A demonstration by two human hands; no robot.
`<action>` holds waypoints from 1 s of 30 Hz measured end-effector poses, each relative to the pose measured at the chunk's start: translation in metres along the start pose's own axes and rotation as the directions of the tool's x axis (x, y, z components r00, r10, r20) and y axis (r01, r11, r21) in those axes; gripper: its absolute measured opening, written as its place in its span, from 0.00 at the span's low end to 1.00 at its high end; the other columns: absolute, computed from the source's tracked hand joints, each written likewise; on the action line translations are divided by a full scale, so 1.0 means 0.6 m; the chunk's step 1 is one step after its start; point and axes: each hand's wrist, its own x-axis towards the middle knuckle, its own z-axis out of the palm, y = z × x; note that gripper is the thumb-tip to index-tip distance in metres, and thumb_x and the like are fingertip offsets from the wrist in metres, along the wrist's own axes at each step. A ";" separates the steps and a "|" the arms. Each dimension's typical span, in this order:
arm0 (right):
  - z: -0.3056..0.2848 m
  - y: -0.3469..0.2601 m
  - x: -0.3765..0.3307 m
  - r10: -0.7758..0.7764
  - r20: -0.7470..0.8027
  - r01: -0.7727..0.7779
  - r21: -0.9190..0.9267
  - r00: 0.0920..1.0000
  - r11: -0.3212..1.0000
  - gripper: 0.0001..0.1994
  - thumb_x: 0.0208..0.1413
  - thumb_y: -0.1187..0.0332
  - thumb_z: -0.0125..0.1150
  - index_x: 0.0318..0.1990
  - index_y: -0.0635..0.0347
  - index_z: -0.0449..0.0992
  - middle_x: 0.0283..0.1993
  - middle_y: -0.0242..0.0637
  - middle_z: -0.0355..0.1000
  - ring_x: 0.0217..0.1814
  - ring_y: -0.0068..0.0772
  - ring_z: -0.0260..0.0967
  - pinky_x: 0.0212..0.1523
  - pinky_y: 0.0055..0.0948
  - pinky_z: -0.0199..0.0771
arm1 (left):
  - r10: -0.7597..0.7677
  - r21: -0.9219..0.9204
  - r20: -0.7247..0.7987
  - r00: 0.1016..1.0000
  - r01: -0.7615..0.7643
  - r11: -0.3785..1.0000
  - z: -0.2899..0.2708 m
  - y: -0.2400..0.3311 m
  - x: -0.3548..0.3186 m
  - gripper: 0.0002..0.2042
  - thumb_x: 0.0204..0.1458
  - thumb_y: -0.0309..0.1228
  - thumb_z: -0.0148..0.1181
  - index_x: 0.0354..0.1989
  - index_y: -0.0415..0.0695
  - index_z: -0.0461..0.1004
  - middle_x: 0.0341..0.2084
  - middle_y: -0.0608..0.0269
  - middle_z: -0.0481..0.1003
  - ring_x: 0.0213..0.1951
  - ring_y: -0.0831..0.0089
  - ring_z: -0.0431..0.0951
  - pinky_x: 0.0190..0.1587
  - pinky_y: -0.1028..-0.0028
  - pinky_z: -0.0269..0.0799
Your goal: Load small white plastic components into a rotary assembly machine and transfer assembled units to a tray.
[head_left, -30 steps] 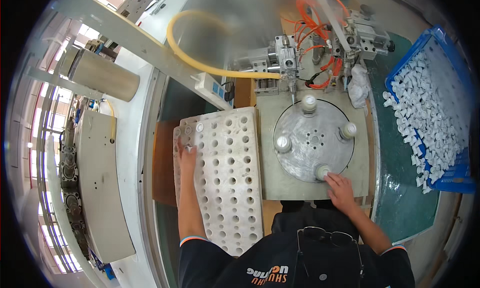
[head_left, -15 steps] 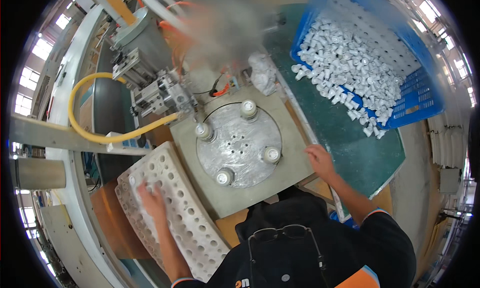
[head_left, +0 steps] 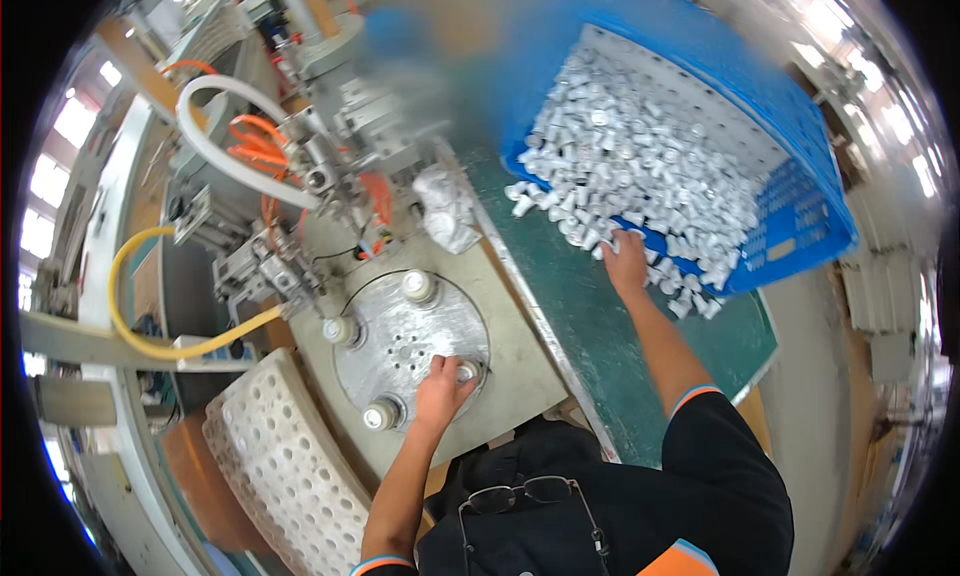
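Note:
A round metal turntable (head_left: 400,321) carries several white round-topped parts in holders, among them one at the back (head_left: 418,285) and one at the near left (head_left: 380,414). My left hand (head_left: 438,394) is over its right side, fingers closed around the white part (head_left: 467,372) seated there. At the front of the blue crate (head_left: 800,211), my right hand (head_left: 627,264) has its fingers closed on a small white flared part (head_left: 607,246) at the edge of the heap. That part is partly covered by the fingers.
A pale tray with rows of holes (head_left: 285,456) lies left of the turntable. Behind it stand metal machine heads (head_left: 260,266) with a yellow hose (head_left: 125,291) and orange tubes. A crumpled white cloth (head_left: 445,211) lies beside the green tabletop (head_left: 560,321).
My left hand has gone from the holed tray to the turntable's right-hand part. The right hand has reached forward to the white heap. The view has shifted toward the crate.

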 end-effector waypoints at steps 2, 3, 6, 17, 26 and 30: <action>0.010 0.009 0.006 -0.013 0.064 0.015 -0.032 0.998 0.999 0.16 0.45 0.60 0.64 0.40 0.57 0.72 0.41 0.41 0.68 0.46 0.46 0.66 0.42 0.43 0.67 | 0.023 -0.020 -0.035 0.999 -0.024 1.000 -0.014 0.030 0.011 0.15 0.41 0.35 0.63 0.36 0.44 0.69 0.34 0.53 0.69 0.27 0.54 0.75 0.29 0.60 0.73; 0.009 0.006 0.003 -0.007 0.106 0.013 -0.050 0.994 0.999 0.16 0.45 0.61 0.64 0.39 0.57 0.72 0.41 0.40 0.68 0.45 0.46 0.66 0.41 0.43 0.67 | -0.007 -0.006 -0.045 0.999 0.007 1.000 -0.020 0.044 0.012 0.15 0.41 0.35 0.63 0.36 0.44 0.69 0.34 0.53 0.69 0.27 0.54 0.75 0.29 0.60 0.73; 0.004 0.004 -0.015 -0.017 0.205 0.034 -0.083 0.979 0.996 0.12 0.45 0.65 0.62 0.37 0.57 0.70 0.40 0.40 0.67 0.45 0.46 0.64 0.41 0.44 0.67 | -0.004 -0.012 -0.056 0.998 0.004 1.000 -0.034 0.055 0.009 0.12 0.46 0.36 0.58 0.36 0.44 0.69 0.24 0.58 0.72 0.25 0.55 0.75 0.28 0.61 0.71; 0.027 -0.031 -0.029 -0.011 0.122 -0.029 0.320 0.992 0.947 0.14 0.43 0.77 0.52 0.41 0.61 0.71 0.41 0.44 0.68 0.46 0.43 0.67 0.48 0.34 0.66 | -0.236 0.039 -0.042 0.971 0.238 0.971 0.003 0.015 0.009 0.26 0.45 0.39 0.63 0.53 0.48 0.63 0.36 0.55 0.74 0.34 0.56 0.77 0.34 0.60 0.72; 0.022 -0.067 -0.088 -0.305 0.329 0.246 0.210 0.893 0.946 0.15 0.51 0.67 0.59 0.48 0.52 0.71 0.42 0.44 0.66 0.43 0.48 0.66 0.44 0.37 0.67 | -0.099 -0.048 -0.097 0.990 0.095 0.994 -0.060 -0.004 -0.040 0.23 0.48 0.42 0.61 0.50 0.48 0.63 0.36 0.55 0.74 0.37 0.55 0.77 0.36 0.61 0.72; 0.038 -0.046 -0.110 -0.254 0.166 0.207 0.258 0.953 0.944 0.15 0.53 0.66 0.60 0.48 0.57 0.70 0.39 0.41 0.67 0.40 0.41 0.68 0.40 0.36 0.69 | -0.530 -0.336 -0.310 0.789 0.430 0.838 -0.216 -0.089 -0.115 0.23 0.48 0.41 0.62 0.50 0.46 0.63 0.40 0.52 0.73 0.38 0.57 0.77 0.39 0.62 0.71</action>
